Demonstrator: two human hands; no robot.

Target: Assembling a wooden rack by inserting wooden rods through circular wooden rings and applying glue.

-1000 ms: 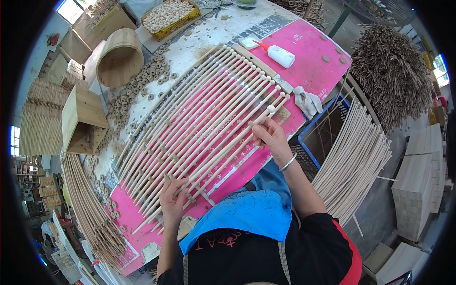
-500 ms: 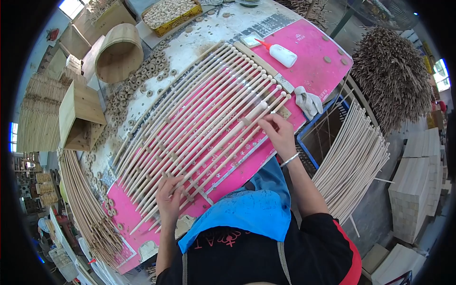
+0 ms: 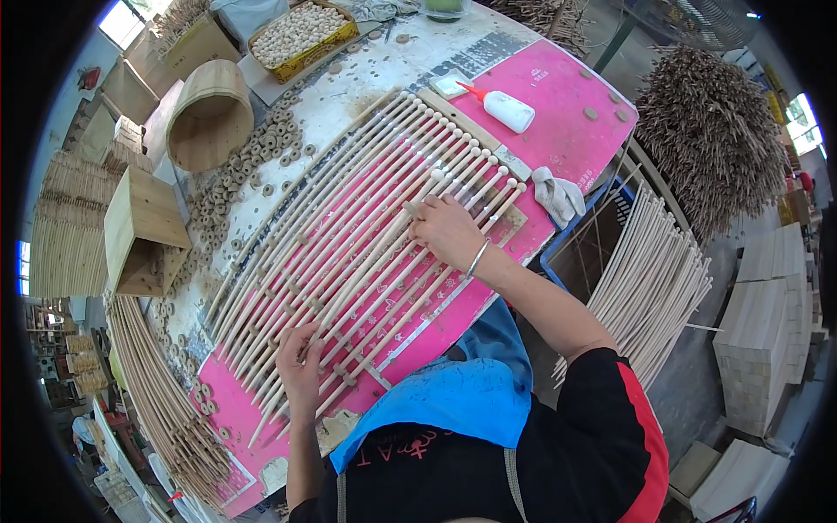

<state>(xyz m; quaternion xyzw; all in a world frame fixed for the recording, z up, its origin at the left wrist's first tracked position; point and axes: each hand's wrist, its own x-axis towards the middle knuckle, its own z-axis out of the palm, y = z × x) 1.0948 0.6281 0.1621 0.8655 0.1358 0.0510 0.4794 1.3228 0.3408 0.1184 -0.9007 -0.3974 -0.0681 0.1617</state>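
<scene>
Many slim wooden sticks (image 3: pixel 349 228) lie side by side on a pink mat (image 3: pixel 562 83), most with a round wooden bead (image 3: pixel 502 171) at the far end. Small wooden rings (image 3: pixel 350 380) sit around several of them toward the near left end. My left hand (image 3: pixel 299 366) is closed in a pinch at the lower part of one stick. Farther up, the fingers of my right hand (image 3: pixel 448 232) are closed around a stick whose bead (image 3: pixel 438 175) shows just beyond them. A wooden ring (image 3: pixel 411 209) shows at these fingertips; my hand hides part of the stick.
A white glue bottle (image 3: pixel 509 112) with a red nozzle lies beyond the sticks, near a crumpled glove (image 3: pixel 559 197). Loose rings (image 3: pixel 218 202), a wooden tub (image 3: pixel 209 118) and a yellow bead basket (image 3: pixel 303 39) are at the left. Bundled sticks (image 3: pixel 641 292) lean at the right.
My right hand has moved left across the sticks and now grips one just below its bead. That stick has shifted left. My left hand stays pinched near the lower ends, slightly farther left.
</scene>
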